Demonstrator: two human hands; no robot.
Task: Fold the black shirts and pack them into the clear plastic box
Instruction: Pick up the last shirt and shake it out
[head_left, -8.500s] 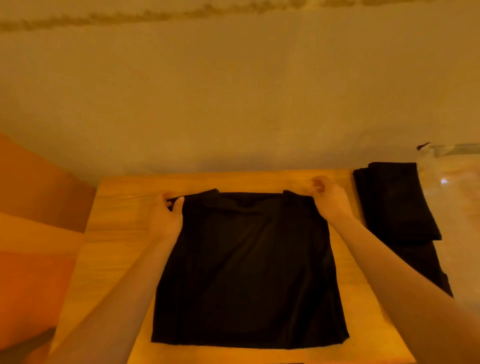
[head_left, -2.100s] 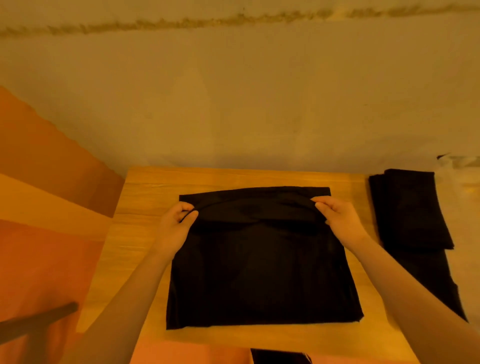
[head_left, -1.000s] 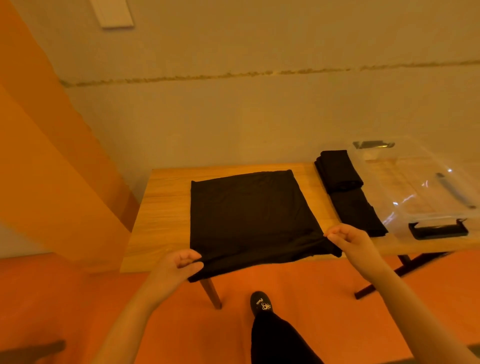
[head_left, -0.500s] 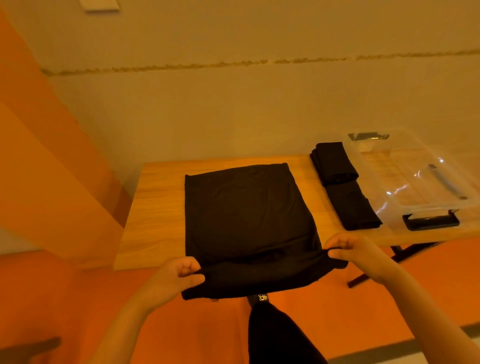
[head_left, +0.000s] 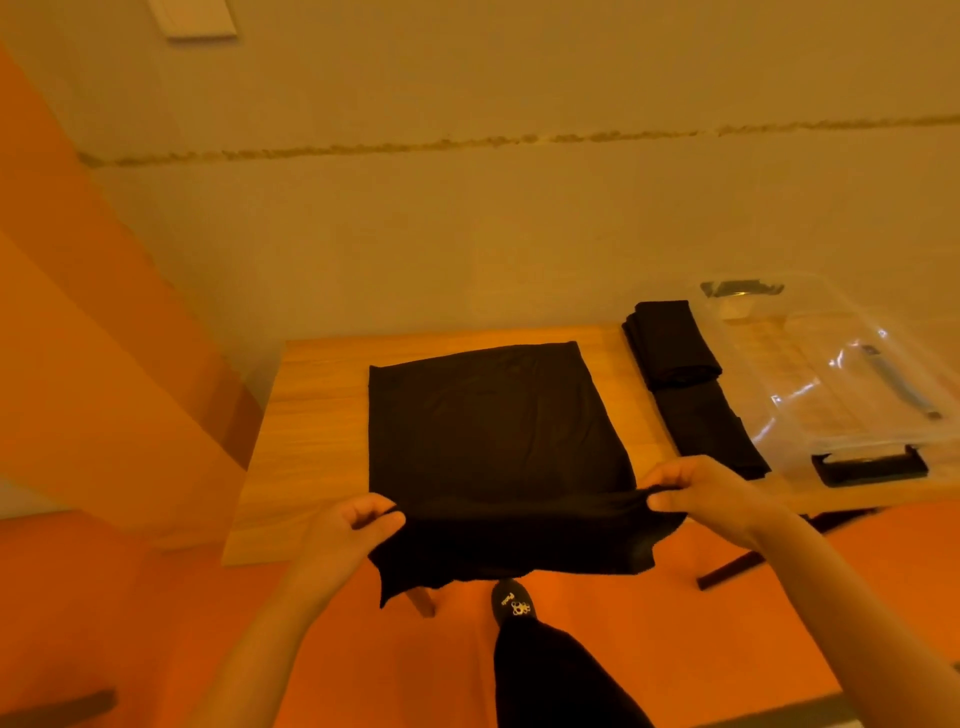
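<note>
A black shirt (head_left: 488, 431) lies spread on the wooden table (head_left: 311, 415), its near part hanging over the front edge. My left hand (head_left: 353, 525) pinches the shirt's near left side and my right hand (head_left: 701, 493) pinches its near right side, lifting a ridge of cloth just past the table edge. Two folded black shirts (head_left: 685, 374) lie in a row to the right. The clear plastic box (head_left: 852, 374) stands at the table's right end, open, with black latches.
A plain wall runs behind the table. An orange floor lies below, with my dark trouser leg and shoe (head_left: 511, 608) near the table's front legs. An orange panel (head_left: 78, 338) rises on the left.
My hands moved from the shirt's far edge to its near edge and took hold of it. Since half a second ago the near hem has been pulled further off the table toward me.
</note>
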